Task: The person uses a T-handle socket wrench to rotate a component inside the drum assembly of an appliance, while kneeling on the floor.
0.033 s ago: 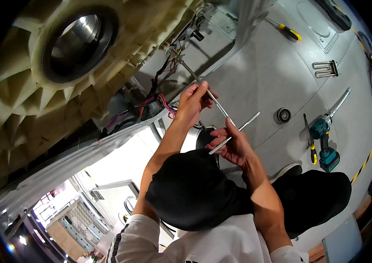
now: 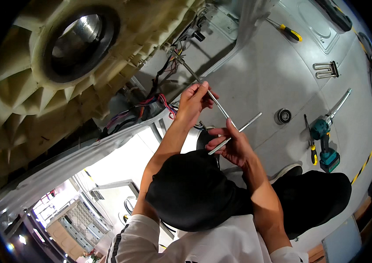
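Observation:
A long T-handle wrench (image 2: 219, 106) slants from my hands up to the edge of a large cream ribbed plastic tub (image 2: 21, 83). Its far tip meets the tub's rim near some wires, and I cannot make out the fastener there. My left hand (image 2: 190, 104) pinches the middle of the shaft between thumb and fingers. Closer to me, my right hand (image 2: 237, 148) is closed around the T-handle where bar and shaft meet. A bundle of coloured wires (image 2: 165, 100) hangs beside my left wrist. In the tub's middle, a dark-ringed metal hub (image 2: 81, 44) opens toward me.
On the grey floor at right lie a bearing (image 2: 283, 115), a teal cordless driver (image 2: 324, 136), a yellow-black screwdriver (image 2: 313, 153) and a looped heating element (image 2: 325, 69). Another screwdriver (image 2: 292, 33) lies farther off. The machine's pale frame edge (image 2: 81, 149) runs below the tub.

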Demonstrator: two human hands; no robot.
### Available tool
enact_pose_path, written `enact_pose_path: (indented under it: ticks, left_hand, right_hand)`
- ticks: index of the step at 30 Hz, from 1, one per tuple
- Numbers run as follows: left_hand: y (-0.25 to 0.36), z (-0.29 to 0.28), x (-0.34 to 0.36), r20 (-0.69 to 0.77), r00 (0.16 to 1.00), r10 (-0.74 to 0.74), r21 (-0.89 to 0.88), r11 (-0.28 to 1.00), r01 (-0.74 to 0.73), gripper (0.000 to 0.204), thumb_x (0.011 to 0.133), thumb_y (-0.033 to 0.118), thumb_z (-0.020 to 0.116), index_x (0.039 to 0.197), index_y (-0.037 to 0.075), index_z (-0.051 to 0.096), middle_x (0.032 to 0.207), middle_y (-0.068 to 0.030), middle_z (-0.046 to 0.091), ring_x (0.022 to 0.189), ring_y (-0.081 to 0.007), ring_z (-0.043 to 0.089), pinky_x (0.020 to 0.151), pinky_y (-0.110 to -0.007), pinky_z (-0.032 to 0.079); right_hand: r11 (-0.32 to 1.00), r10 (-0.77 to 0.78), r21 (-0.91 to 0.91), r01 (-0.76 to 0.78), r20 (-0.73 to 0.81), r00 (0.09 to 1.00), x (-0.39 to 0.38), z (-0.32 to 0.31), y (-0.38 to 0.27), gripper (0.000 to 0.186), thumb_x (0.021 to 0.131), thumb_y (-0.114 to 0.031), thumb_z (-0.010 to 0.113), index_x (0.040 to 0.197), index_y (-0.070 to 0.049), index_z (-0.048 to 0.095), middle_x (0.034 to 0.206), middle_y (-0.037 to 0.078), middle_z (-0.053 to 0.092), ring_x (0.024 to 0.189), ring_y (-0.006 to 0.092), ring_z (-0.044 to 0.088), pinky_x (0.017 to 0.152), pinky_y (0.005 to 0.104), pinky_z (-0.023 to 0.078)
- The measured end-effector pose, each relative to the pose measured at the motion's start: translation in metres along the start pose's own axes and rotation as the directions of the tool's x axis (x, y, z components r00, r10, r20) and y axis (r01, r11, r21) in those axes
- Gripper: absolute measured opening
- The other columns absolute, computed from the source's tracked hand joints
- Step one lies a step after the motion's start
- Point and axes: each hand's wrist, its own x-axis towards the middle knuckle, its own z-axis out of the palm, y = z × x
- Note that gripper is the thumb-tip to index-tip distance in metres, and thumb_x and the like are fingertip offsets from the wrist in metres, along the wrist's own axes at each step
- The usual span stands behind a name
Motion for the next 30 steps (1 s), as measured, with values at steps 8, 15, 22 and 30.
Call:
enact_pose_path:
  ticks: [8, 15, 22, 30]
  left_hand:
    - [-0.001, -0.004, 0.001, -0.016, 1.0, 0.021, 0.023, 1.0, -0.021, 0.023, 0.09, 0.028, 0.053, 0.084, 0.006, 0.054, 0.075, -0.0116, 0.062, 0.058, -0.0108, 0.053, 0.054, -0.024, 0.043]
    - [-0.004, -0.007, 0.0, -0.017, 1.0, 0.009, 0.009, 1.0, -0.009, 0.024, 0.09, 0.03, 0.053, 0.084, 0.007, 0.054, 0.075, -0.011, 0.062, 0.056, -0.0097, 0.051, 0.054, -0.023, 0.042]
    - [0.01, 0.002, 0.001, 0.006, 1.0, 0.01, -0.036, 0.999, -0.009, 0.024, 0.09, 0.031, 0.053, 0.088, 0.007, 0.055, 0.082, -0.0104, 0.062, 0.06, -0.0089, 0.051, 0.057, -0.023, 0.042]
    - [-0.003, 0.001, 0.003, -0.083, 0.994, 0.066, -0.033, 0.997, -0.068, 0.025, 0.09, 0.03, 0.054, 0.087, 0.005, 0.055, 0.078, -0.0104, 0.063, 0.059, -0.0089, 0.051, 0.055, -0.022, 0.043]
  right_hand:
    - [-0.159, -0.956, -0.987, 0.03, 0.162, 0.245, -0.019, -0.021, 0.005, 0.055, 0.07, -0.016, 0.072, 0.118, -0.003, 0.048, 0.116, 0.015, 0.052, 0.111, 0.0333, 0.049, 0.097, 0.0446, 0.036]
    - [-0.341, -0.823, -0.923, 0.176, 0.384, 0.419, -0.005, -0.017, 0.014, 0.046, 0.064, -0.019, 0.077, 0.105, -0.008, 0.059, 0.096, 0.007, 0.063, 0.103, 0.0292, 0.057, 0.095, 0.0494, 0.037]
    - [0.847, -0.132, 0.513, 0.139, -0.05, 0.99, -0.001, -0.008, 0.01, 0.06, 0.088, -0.055, 0.041, 0.1, 0.004, 0.052, 0.065, 0.01, 0.06, 0.06, 0.0233, 0.062, 0.063, 0.0319, 0.054]
    - [0.453, -0.836, -0.835, 0.313, -0.275, 0.475, -0.014, -0.022, 0.022, 0.039, 0.082, -0.022, 0.059, 0.11, 0.003, 0.05, 0.089, 0.016, 0.061, 0.084, 0.0309, 0.061, 0.082, 0.0375, 0.048]
